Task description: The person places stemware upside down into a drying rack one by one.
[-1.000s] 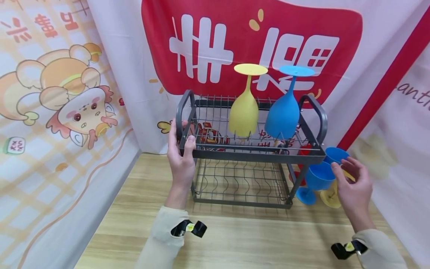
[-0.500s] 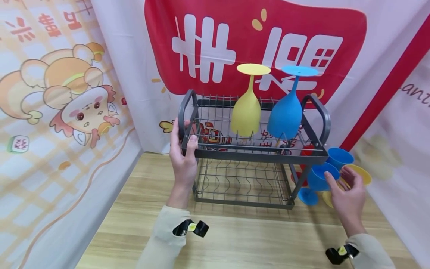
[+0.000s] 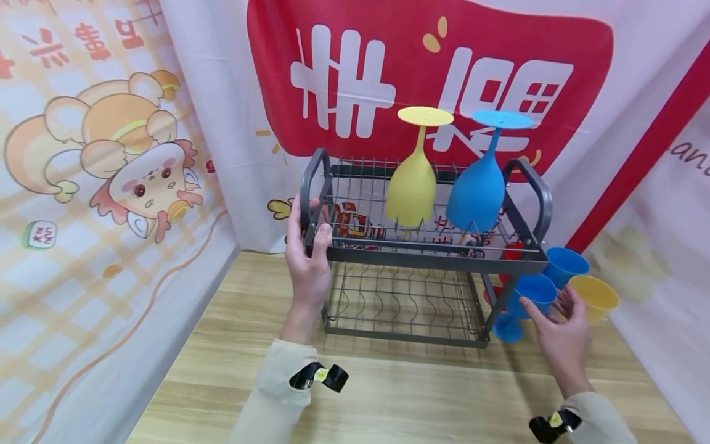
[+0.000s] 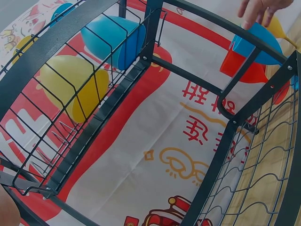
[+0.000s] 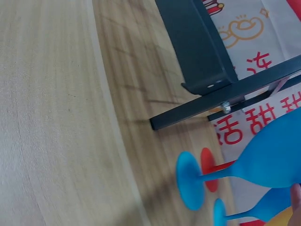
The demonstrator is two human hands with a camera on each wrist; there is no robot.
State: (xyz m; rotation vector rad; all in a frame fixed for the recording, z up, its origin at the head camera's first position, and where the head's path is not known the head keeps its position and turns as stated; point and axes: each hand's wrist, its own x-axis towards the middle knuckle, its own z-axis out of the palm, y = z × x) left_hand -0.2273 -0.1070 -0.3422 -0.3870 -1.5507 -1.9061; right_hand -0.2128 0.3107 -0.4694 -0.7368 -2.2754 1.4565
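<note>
The left hand (image 3: 309,265) grips the left end of the dish rack (image 3: 435,258), its thumb along the front edge of the upper tier and its fingers curled behind, beside the handle. The right hand (image 3: 566,339) grasps the front blue goblet (image 3: 531,285) by its bowl, thumb at the near side and fingers bent round the right, parted by the width of the bowl. That goblet is upright at the rack's right end, by the tabletop (image 3: 421,394), with a yellow goblet (image 3: 600,293) beside it and the rear blue goblet (image 3: 568,265) behind.
</note>
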